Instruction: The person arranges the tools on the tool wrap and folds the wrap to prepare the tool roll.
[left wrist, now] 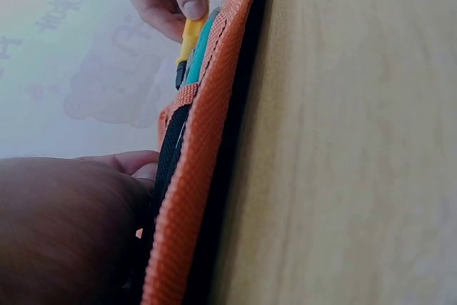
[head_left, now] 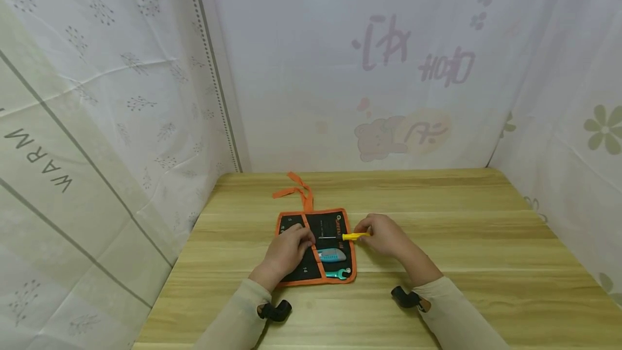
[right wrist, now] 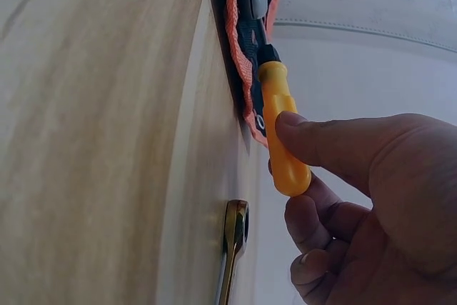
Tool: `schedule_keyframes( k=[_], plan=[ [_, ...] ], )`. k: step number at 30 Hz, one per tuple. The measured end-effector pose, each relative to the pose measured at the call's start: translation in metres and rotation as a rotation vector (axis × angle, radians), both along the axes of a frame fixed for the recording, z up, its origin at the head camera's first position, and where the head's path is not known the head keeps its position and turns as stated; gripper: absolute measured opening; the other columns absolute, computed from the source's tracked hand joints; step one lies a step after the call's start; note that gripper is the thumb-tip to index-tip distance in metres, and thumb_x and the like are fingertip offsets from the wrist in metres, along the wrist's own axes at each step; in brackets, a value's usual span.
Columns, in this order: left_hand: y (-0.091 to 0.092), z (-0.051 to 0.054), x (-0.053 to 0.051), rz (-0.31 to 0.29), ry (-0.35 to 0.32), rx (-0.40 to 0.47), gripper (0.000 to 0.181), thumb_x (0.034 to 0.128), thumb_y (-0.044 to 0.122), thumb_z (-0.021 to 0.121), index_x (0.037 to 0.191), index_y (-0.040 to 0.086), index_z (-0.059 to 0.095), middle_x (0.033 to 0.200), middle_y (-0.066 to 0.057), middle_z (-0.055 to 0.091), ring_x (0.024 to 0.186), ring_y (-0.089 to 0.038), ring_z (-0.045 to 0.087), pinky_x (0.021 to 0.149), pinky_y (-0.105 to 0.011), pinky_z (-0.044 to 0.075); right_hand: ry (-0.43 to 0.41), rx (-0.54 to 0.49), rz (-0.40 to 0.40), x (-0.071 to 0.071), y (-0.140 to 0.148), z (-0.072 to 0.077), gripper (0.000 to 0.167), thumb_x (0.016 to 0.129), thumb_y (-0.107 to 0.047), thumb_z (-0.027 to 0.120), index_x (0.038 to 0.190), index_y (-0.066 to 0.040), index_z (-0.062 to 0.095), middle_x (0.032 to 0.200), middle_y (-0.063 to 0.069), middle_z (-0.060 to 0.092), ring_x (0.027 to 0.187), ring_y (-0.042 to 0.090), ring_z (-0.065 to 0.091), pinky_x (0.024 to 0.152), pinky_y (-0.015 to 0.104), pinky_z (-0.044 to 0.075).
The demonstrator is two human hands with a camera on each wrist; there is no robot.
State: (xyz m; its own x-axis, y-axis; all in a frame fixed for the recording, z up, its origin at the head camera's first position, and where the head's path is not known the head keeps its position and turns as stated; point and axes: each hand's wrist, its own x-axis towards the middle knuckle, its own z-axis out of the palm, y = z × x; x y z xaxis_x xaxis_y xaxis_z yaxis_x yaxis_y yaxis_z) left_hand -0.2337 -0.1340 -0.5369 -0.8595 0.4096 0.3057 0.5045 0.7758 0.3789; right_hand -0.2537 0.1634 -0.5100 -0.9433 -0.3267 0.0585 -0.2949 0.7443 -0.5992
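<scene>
Yellow-handled screwdriver [head_left: 356, 236] is pinched between fingers of right hand [head_left: 384, 234], presumably for aim over black, orange-trimmed fabric pouch [head_left: 323, 224], seemingly steadied by left hand [head_left: 288, 251]; left pinch unclear.

The wood-grained worktop [head_left: 461, 204] carries an open black, orange-edged tool pouch [head_left: 310, 263], its orange ties [head_left: 308, 200] stretched toward the far edge; a ring-ended metal tool [right wrist: 231, 226] apparently lies there too.

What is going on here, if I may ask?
A person is working with a tool pouch laid open on the table. The right hand pinches a yellow-handled screwdriver, which points across the pouch toward the left hand, itself touching the pouch. A utility knife and a wrench sit in the pouch. Whether the screwdriver's tip is tucked in is unclear.
</scene>
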Motion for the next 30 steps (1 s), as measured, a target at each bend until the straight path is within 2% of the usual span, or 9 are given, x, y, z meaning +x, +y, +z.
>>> schedule_keyframes(
  k=[10, 15, 24, 30],
  plan=[
    [0.001, 0.001, 0.001, 0.007, 0.014, 0.002, 0.009, 0.1002, 0.02, 0.074, 0.096, 0.028, 0.072, 0.092, 0.013, 0.056, 0.08, -0.006, 0.059, 0.07, -0.028, 0.054, -0.005, -0.005, 0.034, 0.003, -0.006, 0.003, 0.016, 0.091, -0.007, 0.083, 0.096, -0.022, 0.082, 0.091, -0.012, 0.064, 0.075, 0.011, 0.056, 0.069, 0.032, 0.052],
    [0.001, 0.001, 0.002, 0.005, 0.006, 0.0, 0.01, 0.1005, 0.02, 0.074, 0.096, 0.029, 0.072, 0.092, 0.013, 0.057, 0.08, -0.006, 0.059, 0.07, -0.028, 0.053, -0.013, 0.002, 0.041, 0.004, -0.01, 0.001, 0.015, 0.091, -0.009, 0.083, 0.096, -0.023, 0.082, 0.091, -0.013, 0.064, 0.077, 0.01, 0.057, 0.072, 0.032, 0.051],
    [0.001, 0.001, 0.0, 0.008, 0.007, -0.008, 0.01, 0.1001, 0.021, 0.074, 0.096, 0.029, 0.071, 0.092, 0.013, 0.057, 0.08, -0.006, 0.059, 0.071, -0.028, 0.053, -0.007, 0.012, 0.037, 0.002, -0.017, -0.001, 0.015, 0.09, -0.01, 0.084, 0.095, -0.023, 0.082, 0.085, -0.012, 0.061, 0.073, 0.012, 0.055, 0.066, 0.032, 0.05],
    [0.001, 0.001, 0.001, 0.005, 0.005, -0.007, 0.01, 0.1005, 0.02, 0.074, 0.096, 0.029, 0.071, 0.092, 0.013, 0.058, 0.081, -0.006, 0.06, 0.071, -0.028, 0.054, -0.012, 0.028, 0.055, 0.003, -0.023, -0.002, 0.013, 0.09, -0.01, 0.084, 0.096, -0.021, 0.082, 0.088, -0.011, 0.062, 0.076, 0.01, 0.056, 0.069, 0.031, 0.051]
  ],
)
